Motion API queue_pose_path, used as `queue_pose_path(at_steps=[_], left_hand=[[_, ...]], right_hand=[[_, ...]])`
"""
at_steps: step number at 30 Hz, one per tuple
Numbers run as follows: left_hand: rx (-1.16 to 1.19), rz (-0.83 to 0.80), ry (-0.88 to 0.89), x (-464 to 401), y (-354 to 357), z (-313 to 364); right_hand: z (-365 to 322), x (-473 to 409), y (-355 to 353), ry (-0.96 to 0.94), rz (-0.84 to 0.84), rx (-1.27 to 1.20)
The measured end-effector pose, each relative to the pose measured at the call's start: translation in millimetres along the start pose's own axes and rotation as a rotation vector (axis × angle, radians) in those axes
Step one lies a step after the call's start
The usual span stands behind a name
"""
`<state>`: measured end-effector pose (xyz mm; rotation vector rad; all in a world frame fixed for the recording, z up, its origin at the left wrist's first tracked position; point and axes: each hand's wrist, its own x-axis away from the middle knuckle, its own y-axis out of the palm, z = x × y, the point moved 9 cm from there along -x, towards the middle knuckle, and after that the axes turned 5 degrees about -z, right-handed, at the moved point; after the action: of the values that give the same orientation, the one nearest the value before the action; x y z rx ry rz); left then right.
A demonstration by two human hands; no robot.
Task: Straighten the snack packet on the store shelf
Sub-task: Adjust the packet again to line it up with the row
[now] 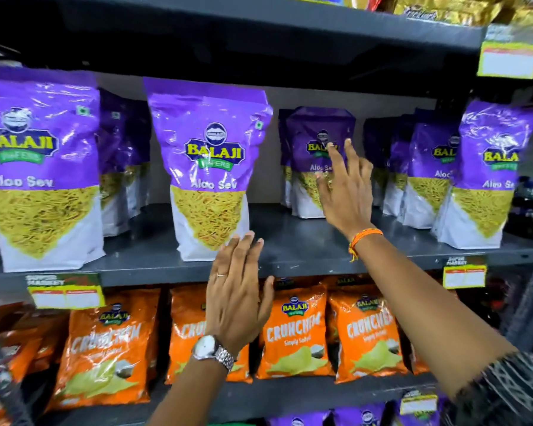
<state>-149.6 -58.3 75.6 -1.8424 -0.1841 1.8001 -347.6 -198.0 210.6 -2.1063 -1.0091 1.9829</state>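
A purple Aloo Sev snack packet [311,139] stands far back on the grey middle shelf [290,259], set behind its neighbours. My right hand [345,192] reaches in front of it with fingers spread, fingertips at its logo; touching or not, I cannot tell. My left hand [237,287], wearing a ring and a wristwatch, hovers flat and open at the shelf's front edge, just right of a front-row purple packet [210,167]. Neither hand holds anything.
More purple packets stand at the left [40,167] and right [486,173] of the shelf. Orange Crunchem packets [293,330] fill the shelf below. Yellow price tags [65,293] hang on the shelf edges. An upper shelf [259,23] overhangs.
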Motion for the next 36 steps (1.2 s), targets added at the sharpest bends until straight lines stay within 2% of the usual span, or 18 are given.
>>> queue_pose_path(at_steps=[5,10,19,27,36], left_hand=[[0.006,-0.065,-0.028,-11,41,20],[-0.163,-0.063,-0.031,-9,61,27],[-0.318,-0.018,-0.026,-10,66,25],[-0.331,0.067,-0.010,-9,66,26],[-0.345,0.082,-0.006,-8,69,26]], right_hand=[[19,-12,43,0.004,-0.156,0.047],[39,-20,93,0.052,-0.282,0.036],[44,-43,131,0.038,-0.318,0.068],[46,-41,144,0.040,-0.371,0.043],[44,-39,137,0.051,-0.361,0.036]])
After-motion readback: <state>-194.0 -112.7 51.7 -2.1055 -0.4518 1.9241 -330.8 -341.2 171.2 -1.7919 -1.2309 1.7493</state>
